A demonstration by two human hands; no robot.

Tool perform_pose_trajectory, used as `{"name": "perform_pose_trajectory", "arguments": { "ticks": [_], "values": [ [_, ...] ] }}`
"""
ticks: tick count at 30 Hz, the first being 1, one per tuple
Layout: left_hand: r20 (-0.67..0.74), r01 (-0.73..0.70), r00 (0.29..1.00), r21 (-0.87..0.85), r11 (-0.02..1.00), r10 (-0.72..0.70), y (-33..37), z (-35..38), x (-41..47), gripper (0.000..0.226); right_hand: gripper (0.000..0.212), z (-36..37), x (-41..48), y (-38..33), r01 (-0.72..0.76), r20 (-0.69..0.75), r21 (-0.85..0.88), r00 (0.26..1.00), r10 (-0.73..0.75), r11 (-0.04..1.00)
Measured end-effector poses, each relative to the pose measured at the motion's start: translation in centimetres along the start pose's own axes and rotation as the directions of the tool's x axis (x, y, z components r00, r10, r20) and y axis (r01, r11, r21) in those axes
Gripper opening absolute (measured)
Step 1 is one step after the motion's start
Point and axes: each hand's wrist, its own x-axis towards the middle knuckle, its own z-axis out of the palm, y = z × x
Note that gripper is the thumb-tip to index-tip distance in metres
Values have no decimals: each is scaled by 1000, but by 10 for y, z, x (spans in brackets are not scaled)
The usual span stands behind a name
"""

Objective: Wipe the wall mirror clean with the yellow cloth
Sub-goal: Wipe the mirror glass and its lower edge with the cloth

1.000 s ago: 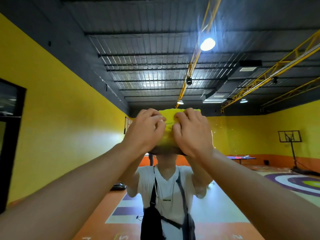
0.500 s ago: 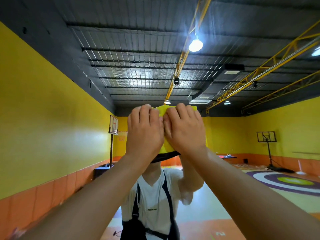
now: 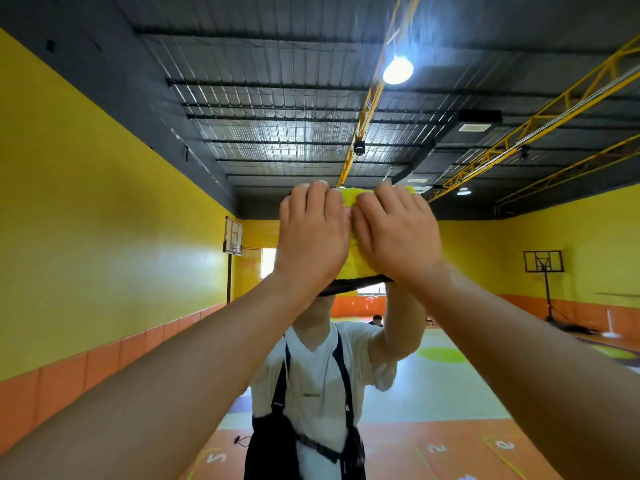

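The wall mirror [image 3: 138, 237] fills the whole view and reflects a yellow gym hall. A folded yellow cloth [image 3: 356, 259] lies flat against the glass at head height, straight ahead of me. My left hand [image 3: 313, 237] and my right hand [image 3: 394, 233] press on it side by side, fingers pointing up and fairly straight, thumbs nearly touching. Only the cloth's top edge, the strip between the hands and its lower edge show. Both arms reach forward and up from the bottom corners.
The glass shows my reflection [image 3: 318, 382] in a white T-shirt with black straps, directly behind the hands. Also reflected are two basketball hoops [image 3: 233, 235] [image 3: 543, 261], an orange floor with painted numbers, and a seated person [image 3: 375, 320] far back.
Both hands and the cloth have slid a little up and right across the glass. The fingers have flattened from a curled grip. The reflected dark doorway at the left has left the view.
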Motion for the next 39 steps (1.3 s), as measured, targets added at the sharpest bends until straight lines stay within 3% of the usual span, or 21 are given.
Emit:
{"name": "perform_pose_trajectory", "arguments": {
  "ticks": [12, 18, 23, 39],
  "values": [
    [76, -77, 994, 10, 997, 76, 27, -12, -34, 31, 20, -18, -44, 0, -102, 14, -8, 995, 102, 995],
    [153, -42, 988, 30, 999, 37, 41, -25, -93, 38, 22, -42, -90, -16, -65, 116, 46, 991, 60, 997],
    [154, -75, 986, 36, 997, 68, 46, -36, -137, 42, 26, -64, -132, -34, -123, 183, 114, 978, 101, 986],
    [280, -128, 953, 35, 991, 113, 75, -83, -325, 50, 19, -126, -301, -99, -110, 219, 220, 974, 61, 969]
  ]
}}
